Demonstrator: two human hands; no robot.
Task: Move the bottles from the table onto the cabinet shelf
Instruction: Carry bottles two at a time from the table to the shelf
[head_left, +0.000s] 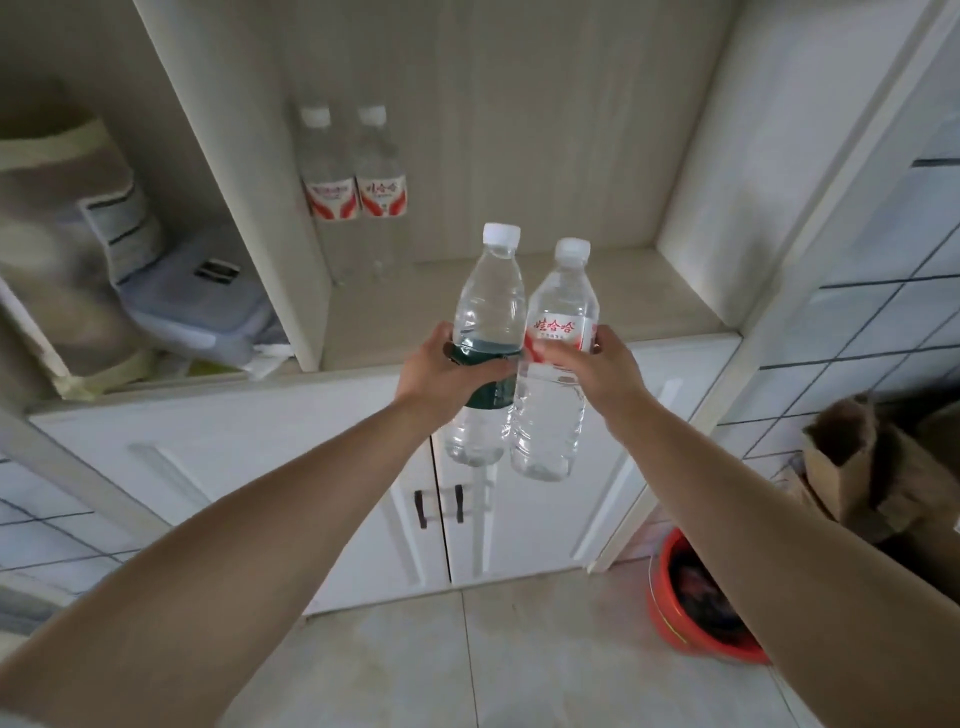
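My left hand (441, 371) grips a clear water bottle with a dark green label (488, 306) around its middle. My right hand (587, 369) grips a second clear bottle with a red and white label (563, 312). Both bottles are upright, side by side and touching, held in the air just in front of the open cabinet shelf (571, 306). Two more red-labelled bottles (353, 171) stand at the back left of that shelf, close together.
A vertical divider (270, 208) separates the shelf from a left compartment holding a bag and a plastic box (197, 306). White cabinet doors (363, 467) lie below. An orange basin (696, 608) and a brown paper bag (872, 467) sit on the floor at right.
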